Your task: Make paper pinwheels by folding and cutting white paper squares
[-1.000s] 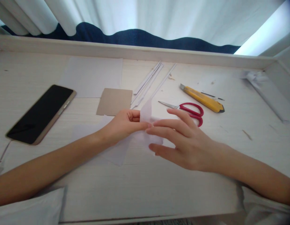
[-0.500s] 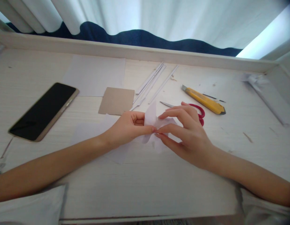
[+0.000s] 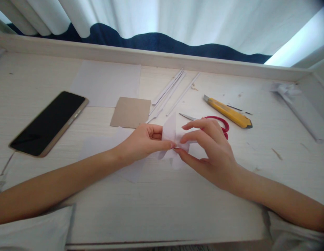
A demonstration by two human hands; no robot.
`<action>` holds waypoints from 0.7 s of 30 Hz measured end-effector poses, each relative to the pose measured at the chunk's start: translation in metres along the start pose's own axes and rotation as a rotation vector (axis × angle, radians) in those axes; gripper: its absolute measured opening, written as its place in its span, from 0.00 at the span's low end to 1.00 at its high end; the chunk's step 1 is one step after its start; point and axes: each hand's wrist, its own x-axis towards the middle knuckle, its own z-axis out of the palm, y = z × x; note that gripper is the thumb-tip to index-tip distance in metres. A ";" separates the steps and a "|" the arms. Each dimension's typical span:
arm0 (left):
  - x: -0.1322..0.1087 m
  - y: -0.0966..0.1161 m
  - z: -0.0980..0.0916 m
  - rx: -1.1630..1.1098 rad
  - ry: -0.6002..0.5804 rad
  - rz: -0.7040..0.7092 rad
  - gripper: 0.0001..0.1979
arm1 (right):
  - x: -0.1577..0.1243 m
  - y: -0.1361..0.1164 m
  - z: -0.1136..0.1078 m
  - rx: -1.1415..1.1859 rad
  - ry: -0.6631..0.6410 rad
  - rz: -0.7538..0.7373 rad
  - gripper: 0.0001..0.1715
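A folded white paper piece with several flaps, shaped like a pinwheel, is held above the table between my hands. My left hand is closed on it, thumb pressed near its centre and the other fingers curled behind. My right hand has its thumb tip at the centre and its index finger by the right-hand flap, loosely gripping the paper; the middle finger is raised apart. Behind the right hand lie scissors with red handles, partly hidden by the fingers. Beneath the left forearm is a white paper sheet.
A phone lies at left, a larger paper sheet behind it. A brown cardboard square and thin paper strips lie beyond my hands. A yellow utility knife is at right, a rolled paper stick farther right.
My right index and middle fingers have lifted slightly away from the paper's centre, widening the gap to the thumb. The left hand keeps its hold.
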 end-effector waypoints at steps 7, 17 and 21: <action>0.001 0.000 0.001 0.003 -0.034 -0.029 0.13 | 0.003 -0.001 -0.002 0.374 -0.169 0.349 0.23; 0.001 -0.004 0.001 -0.018 -0.061 -0.070 0.16 | 0.009 0.002 -0.004 0.723 -0.409 0.634 0.22; 0.002 -0.005 -0.001 -0.029 -0.088 -0.097 0.17 | 0.008 0.002 -0.004 0.824 -0.437 0.687 0.21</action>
